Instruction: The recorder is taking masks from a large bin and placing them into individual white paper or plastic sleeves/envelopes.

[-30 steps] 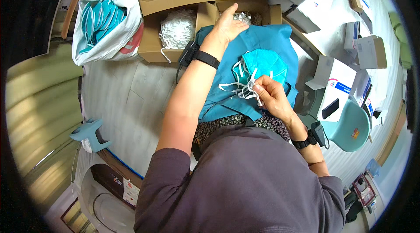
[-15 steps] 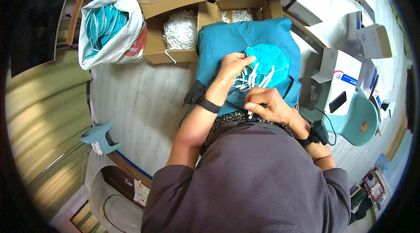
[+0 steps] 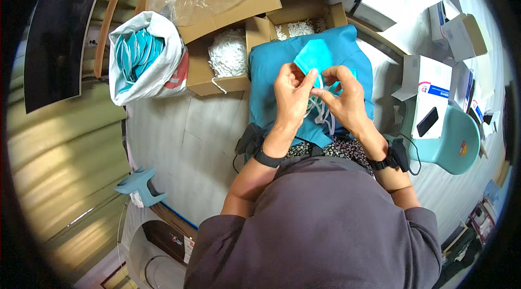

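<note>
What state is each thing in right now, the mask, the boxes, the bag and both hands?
Teal mask: held up, white straps dangling.
Left hand: pinching the mask.
Right hand: pinching the mask.
Cardboard box: open, holding white loops.
White bag: open, full of teal masks.

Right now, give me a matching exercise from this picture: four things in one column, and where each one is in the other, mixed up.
Things:
1. teal mask
2. white plastic bag
3. open cardboard box
4. dark phone

Places:
A. on a white carton at the right
B. held by the left hand and the right hand
C. far left, full of teal masks
D. left of the blue cloth, holding white loops

Pairs: 1-B, 2-C, 3-D, 4-A
</note>
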The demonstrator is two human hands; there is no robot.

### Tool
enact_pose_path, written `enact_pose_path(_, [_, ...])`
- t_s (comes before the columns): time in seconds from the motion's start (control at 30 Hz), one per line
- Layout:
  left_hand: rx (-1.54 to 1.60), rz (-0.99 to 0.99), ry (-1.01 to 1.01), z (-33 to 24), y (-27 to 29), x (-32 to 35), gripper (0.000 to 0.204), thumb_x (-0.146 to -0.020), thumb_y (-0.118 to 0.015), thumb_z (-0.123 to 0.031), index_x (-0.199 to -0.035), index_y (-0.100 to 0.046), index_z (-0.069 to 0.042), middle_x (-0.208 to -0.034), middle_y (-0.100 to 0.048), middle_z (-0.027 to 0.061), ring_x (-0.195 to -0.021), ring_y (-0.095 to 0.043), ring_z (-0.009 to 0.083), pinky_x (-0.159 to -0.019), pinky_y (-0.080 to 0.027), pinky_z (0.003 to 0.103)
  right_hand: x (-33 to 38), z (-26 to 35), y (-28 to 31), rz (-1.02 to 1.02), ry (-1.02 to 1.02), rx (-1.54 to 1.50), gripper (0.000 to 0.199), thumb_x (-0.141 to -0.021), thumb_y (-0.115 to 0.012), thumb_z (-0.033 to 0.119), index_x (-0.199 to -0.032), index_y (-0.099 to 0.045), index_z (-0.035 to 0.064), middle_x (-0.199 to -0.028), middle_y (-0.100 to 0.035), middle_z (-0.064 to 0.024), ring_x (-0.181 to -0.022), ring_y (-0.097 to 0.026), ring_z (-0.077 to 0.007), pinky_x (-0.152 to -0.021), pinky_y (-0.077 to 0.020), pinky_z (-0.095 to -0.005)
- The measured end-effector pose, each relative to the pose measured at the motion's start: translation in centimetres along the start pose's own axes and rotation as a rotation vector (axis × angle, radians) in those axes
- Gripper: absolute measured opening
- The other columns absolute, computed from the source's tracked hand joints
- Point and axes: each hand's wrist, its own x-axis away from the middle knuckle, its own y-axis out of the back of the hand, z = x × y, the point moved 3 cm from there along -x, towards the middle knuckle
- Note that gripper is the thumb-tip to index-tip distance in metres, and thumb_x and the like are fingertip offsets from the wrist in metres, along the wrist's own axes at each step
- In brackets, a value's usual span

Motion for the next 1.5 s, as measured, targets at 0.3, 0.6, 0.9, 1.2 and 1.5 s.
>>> enact_pose_path(0.3, [0.010, 0.041, -0.186, 0.5, 0.0, 1.1, 0.028, -0.091, -0.066, -0.004, -0.114, -0.051, 0.003, -0.102, -0.063, 0.0065, -0.093, -0.060, 0.0106, -0.084, -0.049, 0.026, -0.7, -0.9, -0.1, 0.167, -0.130, -0.263, 0.014, -0.079, -0.073, 0.002, -0.082, -0.060, -0.0014, -0.076, -0.060, -0.0101, -0.072, -0.060, -0.0182, -0.064, -0.0481, -0.0294])
enact_pose_path(0.6, [0.012, 0.013, -0.216, -2.7, 0.7, 3.7, 0.026, -0.093, -0.063, -0.003, -0.117, -0.055, 0.006, -0.110, -0.063, 0.0095, -0.101, -0.058, 0.0135, -0.089, -0.047, 0.028, -5.3, -9.3, 4.9, -0.245, -0.171, -0.055, 0.009, -0.087, -0.066, 0.005, -0.081, -0.059, 0.0025, -0.073, -0.061, -0.0015, -0.065, -0.051, -0.0085, -0.062, -0.0443, -0.0252])
enact_pose_path(0.9, [-0.094, -0.098, -0.249, -2.9, 0.6, 2.9, 0.023, -0.097, -0.060, -0.010, -0.114, -0.055, 0.003, -0.102, -0.064, 0.0081, -0.084, -0.061, 0.0139, -0.078, -0.051, 0.029, -0.4, 1.2, -0.1, 0.207, -0.505, -0.769, 0.012, -0.095, -0.061, 0.012, -0.096, -0.054, 0.0023, -0.073, -0.058, -0.0005, -0.061, -0.053, -0.0052, -0.052, -0.0447, -0.0224])
enact_pose_path(1.2, [-0.195, -0.053, -0.189, -1.2, 1.6, 3.2, 0.030, -0.085, -0.072, -0.002, -0.112, -0.059, 0.005, -0.103, -0.067, 0.0079, -0.092, -0.062, 0.0143, -0.084, -0.049, 0.030, -1.0, -0.4, 0.5, 0.128, 0.077, -0.128, 0.012, -0.077, -0.071, -0.001, -0.083, -0.060, 0.0006, -0.076, -0.060, -0.0099, -0.065, -0.060, -0.0219, -0.059, -0.0459, -0.0319])
enact_pose_path(1.5, [0.334, 0.005, 0.134, -3.6, 2.0, 4.3, 0.027, -0.094, -0.061, -0.005, -0.120, -0.054, -0.002, -0.111, -0.060, 0.0099, -0.091, -0.057, 0.0165, -0.068, -0.047, 0.030, -3.3, -7.8, 2.7, -0.017, -0.333, -0.582, 0.011, -0.092, -0.065, 0.013, -0.087, -0.063, 0.0041, -0.071, -0.057, 0.0043, -0.063, -0.052, -0.0051, -0.058, -0.0437, -0.0223])
